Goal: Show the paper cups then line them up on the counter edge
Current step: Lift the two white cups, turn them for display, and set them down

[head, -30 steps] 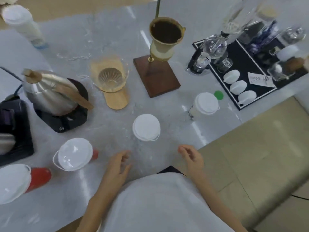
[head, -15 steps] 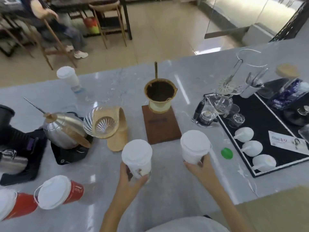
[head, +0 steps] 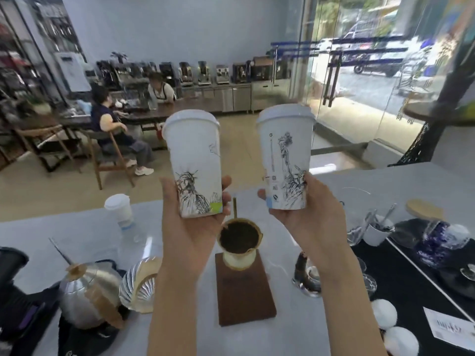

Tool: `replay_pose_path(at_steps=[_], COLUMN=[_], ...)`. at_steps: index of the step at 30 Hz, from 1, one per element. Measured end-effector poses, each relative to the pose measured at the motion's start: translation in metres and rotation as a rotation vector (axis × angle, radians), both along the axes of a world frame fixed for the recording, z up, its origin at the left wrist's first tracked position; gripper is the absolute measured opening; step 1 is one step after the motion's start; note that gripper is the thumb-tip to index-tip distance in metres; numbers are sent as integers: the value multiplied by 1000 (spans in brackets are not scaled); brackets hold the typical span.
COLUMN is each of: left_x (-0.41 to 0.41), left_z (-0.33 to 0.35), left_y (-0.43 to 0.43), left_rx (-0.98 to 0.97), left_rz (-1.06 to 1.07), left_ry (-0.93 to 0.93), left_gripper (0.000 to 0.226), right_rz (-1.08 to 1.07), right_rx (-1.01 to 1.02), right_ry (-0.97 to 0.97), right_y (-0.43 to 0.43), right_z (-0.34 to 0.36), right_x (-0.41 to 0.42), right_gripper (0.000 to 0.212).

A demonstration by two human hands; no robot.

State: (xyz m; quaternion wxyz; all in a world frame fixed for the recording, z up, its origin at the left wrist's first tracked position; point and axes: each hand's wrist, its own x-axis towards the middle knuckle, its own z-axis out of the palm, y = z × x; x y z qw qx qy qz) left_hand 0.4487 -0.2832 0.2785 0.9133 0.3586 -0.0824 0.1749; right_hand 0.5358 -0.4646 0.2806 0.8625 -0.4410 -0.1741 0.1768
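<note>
Pale marble bench (head: 282,330) runs below, with a café room of machines and seated people behind. Both hands are raised above it, each showing a lidded white paper cup upright. The left hand (head: 190,227) has its grip wrapped round the base of the left cup (head: 194,163), thumb on the near side and fingertips (head: 226,182) curling round the far side. The right hand (head: 308,214) cradles the right cup (head: 286,158) the same way, grip closed on its lower part. A coffee dripper (head: 239,242) on a wooden stand (head: 244,291) sits beneath, between the forearms.
</note>
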Motion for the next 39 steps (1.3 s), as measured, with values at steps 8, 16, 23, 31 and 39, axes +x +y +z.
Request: replay_pose_path(at_steps=[8,16,23,31,39], left_x=[-8,-16,-20,-19,-21], left_z=[-30,-28,-26,-27,-24], left_y=[-12,-16,-28,-30,-30], left_rx=[-214,-200,-113,-69,-73], left_rz=[-235,-161,-89,-58,-75], left_ry=[-4,102,44,100,59], left_gripper=[54,63,57,68,60], right_rz=[208,174,218,183,63], right_rx=[289,297,356,320,280], right_ry=[240,147,232,232,150], right_y=[-10,-12,-13,-15,-13], right_z=[-15,-21,-24,-28,-24], right_x=[-7,-11,-17,-18,-16], right_gripper=[61,63,53,51,75])
